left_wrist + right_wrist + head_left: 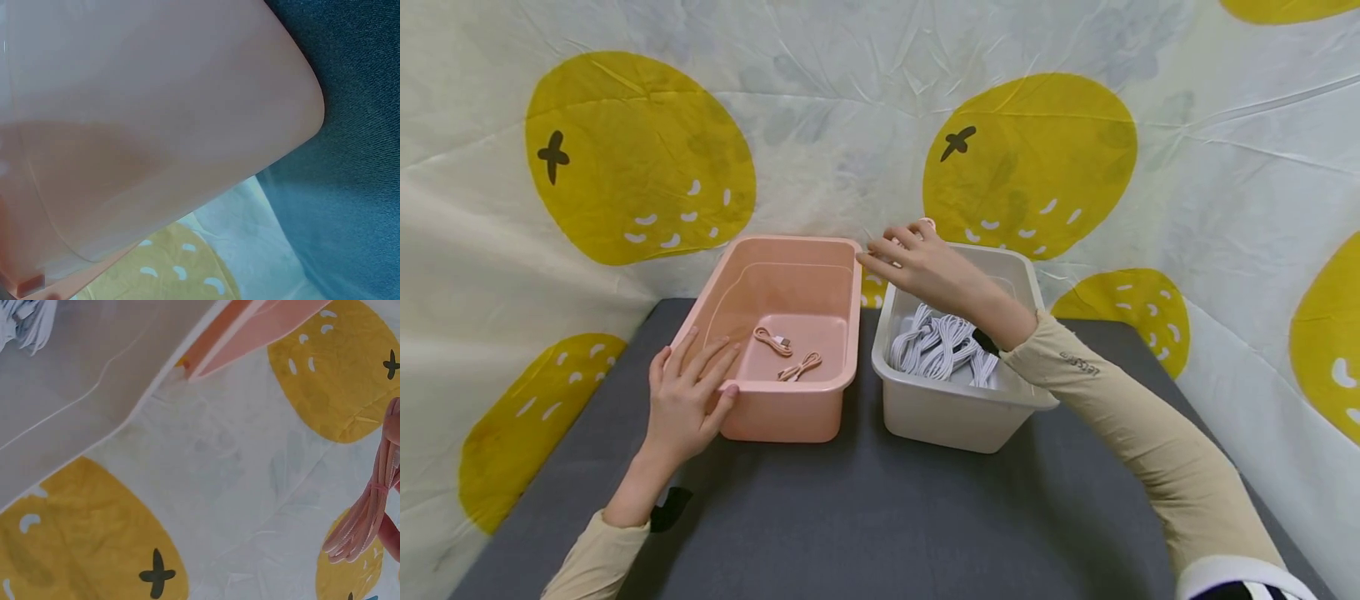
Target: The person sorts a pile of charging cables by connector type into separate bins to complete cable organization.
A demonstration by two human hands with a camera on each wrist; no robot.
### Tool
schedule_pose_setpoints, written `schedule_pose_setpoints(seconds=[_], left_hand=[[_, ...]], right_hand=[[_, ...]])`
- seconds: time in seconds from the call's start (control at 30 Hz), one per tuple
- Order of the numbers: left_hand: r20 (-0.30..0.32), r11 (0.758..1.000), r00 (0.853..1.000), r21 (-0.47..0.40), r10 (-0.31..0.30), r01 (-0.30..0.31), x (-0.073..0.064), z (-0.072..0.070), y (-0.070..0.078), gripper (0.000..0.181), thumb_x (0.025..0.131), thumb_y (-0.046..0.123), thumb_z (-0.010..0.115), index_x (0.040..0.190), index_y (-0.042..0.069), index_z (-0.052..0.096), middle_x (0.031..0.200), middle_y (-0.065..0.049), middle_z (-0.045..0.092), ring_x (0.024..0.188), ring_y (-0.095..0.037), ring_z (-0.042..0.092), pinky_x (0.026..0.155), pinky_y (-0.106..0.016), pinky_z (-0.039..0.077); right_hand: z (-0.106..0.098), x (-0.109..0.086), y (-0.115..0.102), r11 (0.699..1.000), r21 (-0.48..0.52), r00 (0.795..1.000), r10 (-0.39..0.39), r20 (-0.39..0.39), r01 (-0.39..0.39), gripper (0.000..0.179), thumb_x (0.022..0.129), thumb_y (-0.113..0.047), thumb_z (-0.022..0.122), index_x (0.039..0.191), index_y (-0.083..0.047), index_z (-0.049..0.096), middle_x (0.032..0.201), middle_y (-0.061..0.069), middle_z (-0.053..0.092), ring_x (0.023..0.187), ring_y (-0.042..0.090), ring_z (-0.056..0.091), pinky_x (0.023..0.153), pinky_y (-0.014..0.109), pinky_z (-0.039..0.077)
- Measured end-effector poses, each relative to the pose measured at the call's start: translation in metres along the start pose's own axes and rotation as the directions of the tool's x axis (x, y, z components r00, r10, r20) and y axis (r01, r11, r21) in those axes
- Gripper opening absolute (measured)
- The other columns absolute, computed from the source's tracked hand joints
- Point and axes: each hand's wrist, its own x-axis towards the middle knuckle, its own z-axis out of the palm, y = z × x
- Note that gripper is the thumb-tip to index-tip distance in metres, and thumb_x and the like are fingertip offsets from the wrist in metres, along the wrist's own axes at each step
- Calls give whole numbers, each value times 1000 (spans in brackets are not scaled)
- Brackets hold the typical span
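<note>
Our right hand (925, 267) pinches a bundled pink cable (365, 519) in its curled fingers, raised over the far left corner of the grey bin (951, 412), where white cable bundles (940, 346) lie. Our left hand (688, 400) rests with straight fingers spread on the near left rim of the pink bin (790, 417), touching it. Inside that bin two more pink cables (786, 354) lie on the floor, and both bins stand side by side on the dark grey mat (865, 517).
</note>
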Motion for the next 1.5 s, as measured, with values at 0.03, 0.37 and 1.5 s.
schedule_pose_setpoints(seconds=[0.03,0.37,1.5], left_hand=[[0,1000,1000,1,0,0,0,0,0,56,91,49,29,114,9,61,116,-13,59,122,-39,37,95,-59,17],[-5,1000,1000,2,-1,1,1,-1,0,56,91,49,28,114,10,61,116,-13,59,122,-39,38,96,-59,18],[21,1000,1000,18,-5,4,-1,0,1,56,91,51,28,116,12,60,116,-14,58,124,-38,36,95,-59,18]], right_hand=[[1,4,0,1000,8,1000,3,1,-3,45,83,6,52,125,-9,47,114,8,51,99,25,45,80,39,35],[22,45,-6,999,-29,1000,-26,13,27,39,89,3,44,124,-12,50,116,6,52,98,22,45,82,38,36],[58,70,-23,995,-29,988,-94,122,99,40,86,3,44,118,-19,54,127,6,50,113,23,45,82,37,38]])
